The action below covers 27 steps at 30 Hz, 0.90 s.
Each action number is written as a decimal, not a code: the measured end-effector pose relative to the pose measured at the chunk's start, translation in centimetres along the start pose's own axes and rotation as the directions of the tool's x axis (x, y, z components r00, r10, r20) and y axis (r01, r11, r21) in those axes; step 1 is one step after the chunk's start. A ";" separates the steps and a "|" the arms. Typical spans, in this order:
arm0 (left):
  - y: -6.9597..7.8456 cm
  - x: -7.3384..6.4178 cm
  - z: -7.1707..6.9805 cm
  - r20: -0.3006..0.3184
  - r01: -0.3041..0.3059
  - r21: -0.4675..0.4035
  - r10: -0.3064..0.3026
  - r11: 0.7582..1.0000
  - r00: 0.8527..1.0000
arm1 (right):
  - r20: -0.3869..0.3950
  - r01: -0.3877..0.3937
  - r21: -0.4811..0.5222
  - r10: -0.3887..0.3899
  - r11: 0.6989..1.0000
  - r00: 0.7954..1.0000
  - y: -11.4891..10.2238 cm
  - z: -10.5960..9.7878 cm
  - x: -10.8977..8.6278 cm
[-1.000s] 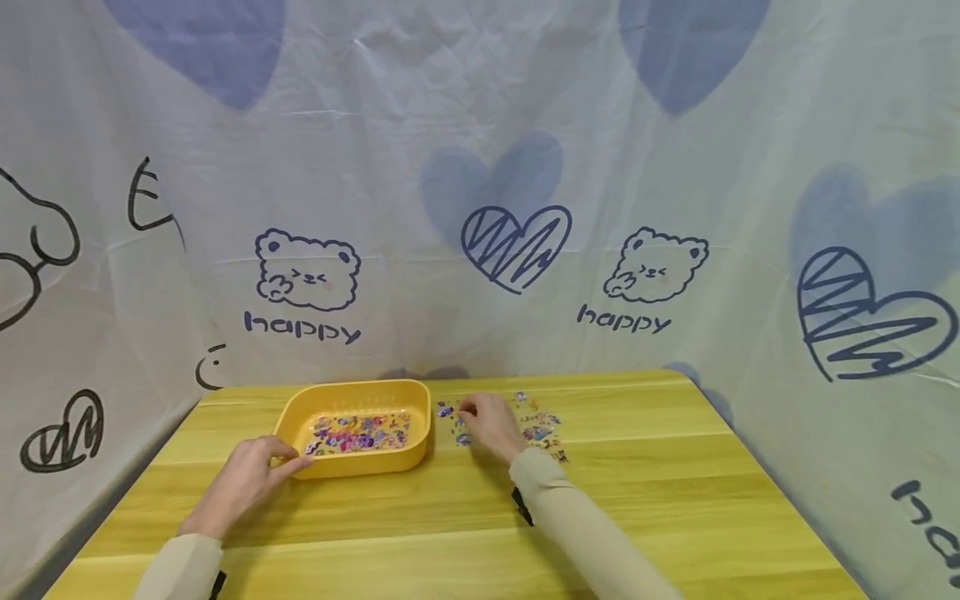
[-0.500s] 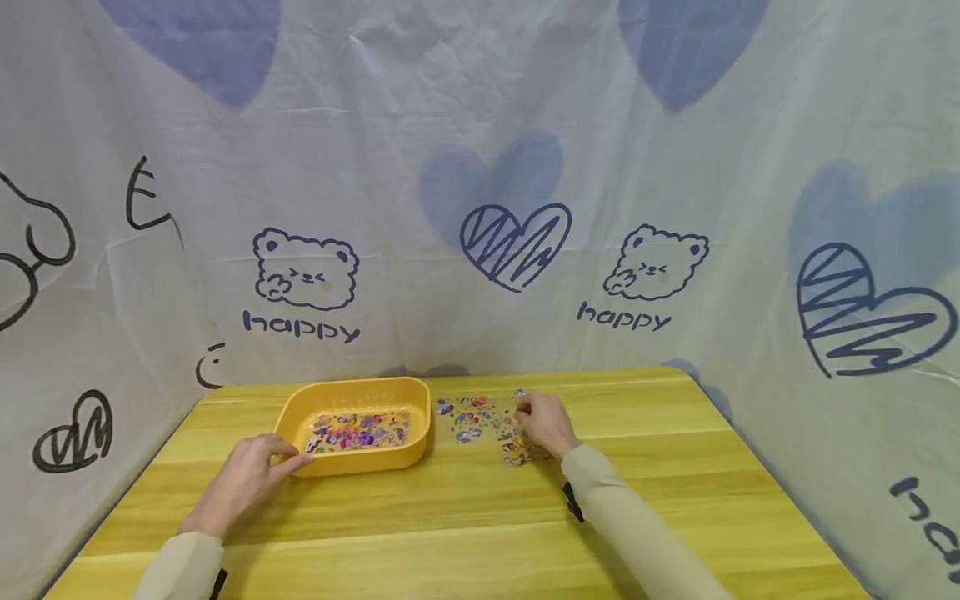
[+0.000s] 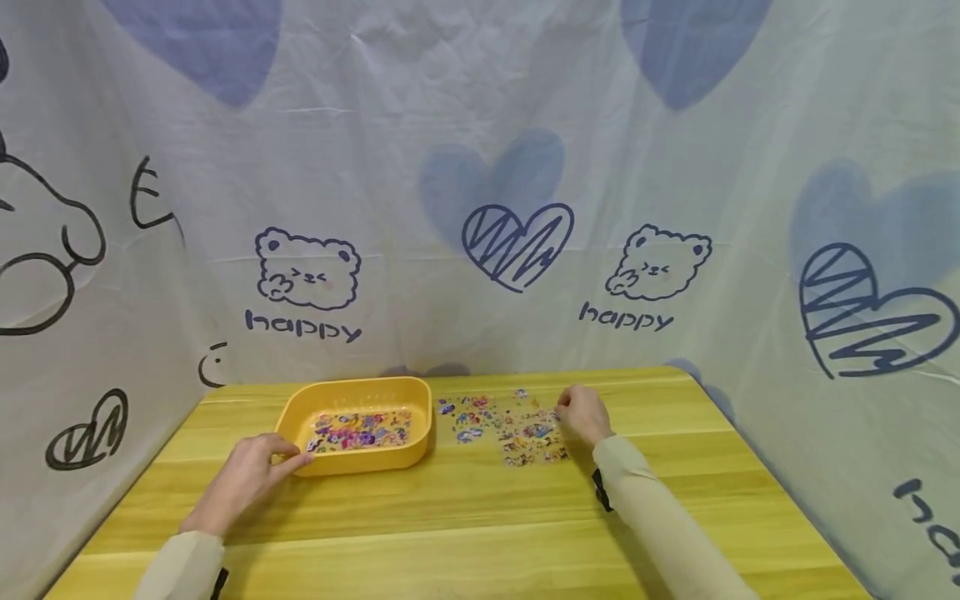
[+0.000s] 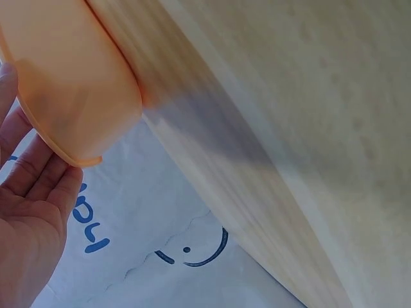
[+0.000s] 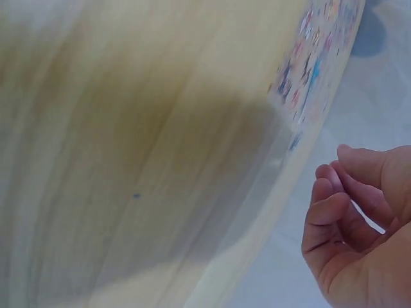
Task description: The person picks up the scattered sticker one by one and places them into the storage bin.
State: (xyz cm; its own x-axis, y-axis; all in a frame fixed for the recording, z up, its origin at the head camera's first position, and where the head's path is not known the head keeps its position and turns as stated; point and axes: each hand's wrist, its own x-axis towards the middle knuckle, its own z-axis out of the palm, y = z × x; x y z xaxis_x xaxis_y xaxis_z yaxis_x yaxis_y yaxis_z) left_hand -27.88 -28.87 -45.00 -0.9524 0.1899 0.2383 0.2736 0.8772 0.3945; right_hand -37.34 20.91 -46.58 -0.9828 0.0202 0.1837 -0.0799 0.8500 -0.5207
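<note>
Yellow tray [image 3: 375, 462], probably light and stiff: the left hand [image 3: 247, 475] pinches its near-left rim, a sound hold. Right of the tray lie colourful bits [image 3: 538, 431], likely flimsy, best lifted by edges; the right hand [image 3: 585, 412] bunches its fingertips beside them, holding what, I cannot tell.

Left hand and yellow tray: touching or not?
Touching. The left wrist view shows it: the left hand meets the rim of the yellow tray, fingertips against it with no visible gap.
</note>
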 end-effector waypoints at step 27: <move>0.1 0.1 0.4 -0.008 0.003 0.005 -0.003 1.000 1.000 | 0.117 -0.185 -0.104 0.197 0.977 0.973 0.2 1.1 0.5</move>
State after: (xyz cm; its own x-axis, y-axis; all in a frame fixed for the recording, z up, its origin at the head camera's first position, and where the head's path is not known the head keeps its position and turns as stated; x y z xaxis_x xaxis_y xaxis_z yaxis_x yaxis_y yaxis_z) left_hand -28.03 -28.60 -45.26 -0.9521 0.1834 0.2445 0.2699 0.8801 0.3906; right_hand -38.04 20.52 -47.56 -0.9919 0.1255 -0.0214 0.1214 0.8816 -0.4561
